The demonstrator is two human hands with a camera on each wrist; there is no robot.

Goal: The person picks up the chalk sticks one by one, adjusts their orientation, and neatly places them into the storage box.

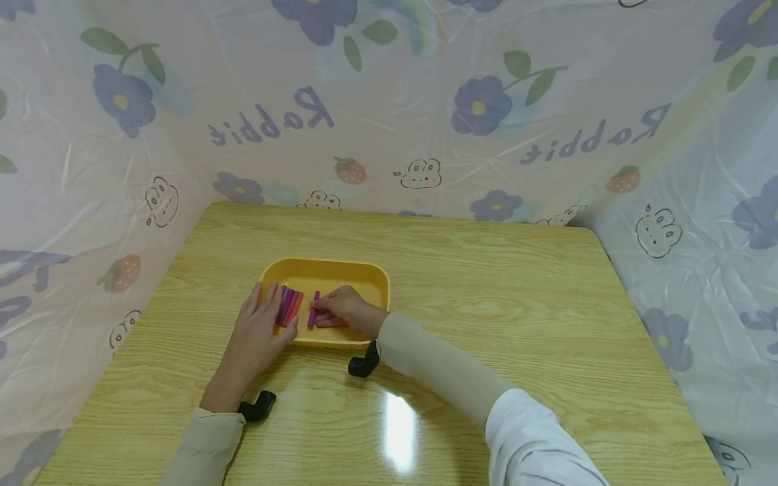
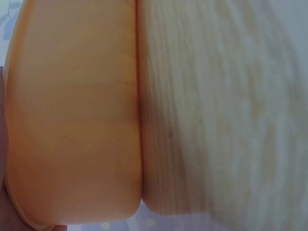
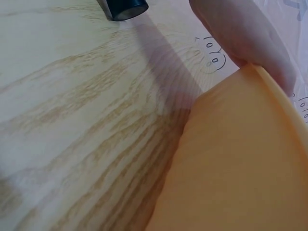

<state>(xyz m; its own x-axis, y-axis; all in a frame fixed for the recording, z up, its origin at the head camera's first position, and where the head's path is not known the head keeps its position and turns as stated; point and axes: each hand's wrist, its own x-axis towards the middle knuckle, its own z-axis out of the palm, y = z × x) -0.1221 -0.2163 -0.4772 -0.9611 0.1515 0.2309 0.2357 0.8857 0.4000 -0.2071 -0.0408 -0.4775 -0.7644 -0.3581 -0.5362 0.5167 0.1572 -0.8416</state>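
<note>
A yellow tray (image 1: 328, 264) with a raised rim sits on the table. Inside its left part several slim crayon-like sticks (image 1: 290, 307), purple to red and orange, lie side by side in a slanted row. My left hand (image 1: 254, 341) lies over the tray's left end, fingers extended beside the row and thumb near its lower end. Just right of the row, my right hand (image 1: 349, 312) pinches a purple stick (image 1: 313, 317) between thumb and fingers. The left wrist view shows the tray's outer wall (image 2: 77, 120), and the right wrist view shows the tray wall (image 3: 236, 159) too.
The wood-grain table (image 1: 498, 290) extends around the tray. A patterned curtain (image 1: 377, 121) with flowers and rabbits encloses its back and sides. Black wrist-camera mounts (image 1: 363, 363) project under both wrists, close over the table. Light glares off the table's front.
</note>
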